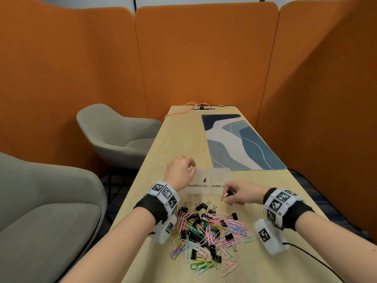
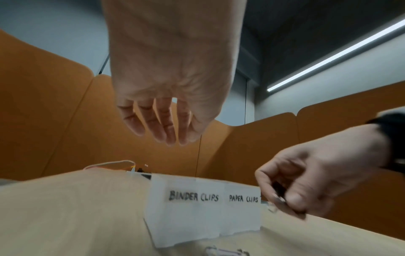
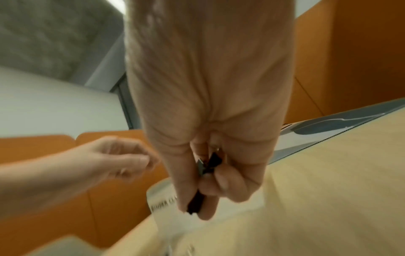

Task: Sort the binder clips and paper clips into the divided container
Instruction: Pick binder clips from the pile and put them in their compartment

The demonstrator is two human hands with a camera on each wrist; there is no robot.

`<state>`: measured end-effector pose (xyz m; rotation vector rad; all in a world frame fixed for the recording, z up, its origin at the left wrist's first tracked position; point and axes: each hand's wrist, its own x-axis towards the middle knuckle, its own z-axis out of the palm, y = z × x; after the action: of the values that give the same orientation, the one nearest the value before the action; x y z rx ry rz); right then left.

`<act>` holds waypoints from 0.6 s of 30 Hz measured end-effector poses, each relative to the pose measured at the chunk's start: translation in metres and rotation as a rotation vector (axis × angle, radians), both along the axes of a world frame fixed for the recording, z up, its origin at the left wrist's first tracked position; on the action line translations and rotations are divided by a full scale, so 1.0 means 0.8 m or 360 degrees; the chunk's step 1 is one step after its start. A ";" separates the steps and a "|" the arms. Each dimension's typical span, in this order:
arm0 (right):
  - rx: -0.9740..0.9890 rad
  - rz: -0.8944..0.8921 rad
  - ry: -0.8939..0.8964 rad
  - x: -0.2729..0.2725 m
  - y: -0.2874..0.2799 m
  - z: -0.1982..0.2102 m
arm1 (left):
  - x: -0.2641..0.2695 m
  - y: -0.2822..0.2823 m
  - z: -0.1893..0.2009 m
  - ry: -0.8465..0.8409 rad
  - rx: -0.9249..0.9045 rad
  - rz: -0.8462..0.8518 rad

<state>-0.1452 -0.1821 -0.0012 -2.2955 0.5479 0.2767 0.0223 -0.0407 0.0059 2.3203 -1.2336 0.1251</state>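
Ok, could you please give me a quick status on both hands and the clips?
Left hand open at divided container. Right hand pinching black binder clip near it. Mixed pile unsorted. Nothing blocking.

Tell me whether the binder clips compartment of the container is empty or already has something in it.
Not empty: the head view shows one small dark item lying in the binder clips compartment of the divided container, probably a binder clip.

Two handwritten labels in black capitals stand on the near wall of the clear container [image 2: 203,207]. "BINDER CLIPS" [image 2: 193,197] marks the compartment under my left grip [image 2: 166,97]. "PAPER CLIPS" [image 2: 243,198] marks the one beside my right grip [image 2: 306,181], which hides its last letters in the head view. The wristband patterns carry nothing readable.
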 end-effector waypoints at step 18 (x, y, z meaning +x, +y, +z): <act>-0.0190 -0.0213 -0.0255 0.127 0.020 0.022 | -0.003 0.058 -0.038 0.0511 0.0852 -0.0269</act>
<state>-0.0434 -0.1657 0.0163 -2.3573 0.6471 -0.0050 0.0198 0.0059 -0.0242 2.5122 -1.4071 -0.6878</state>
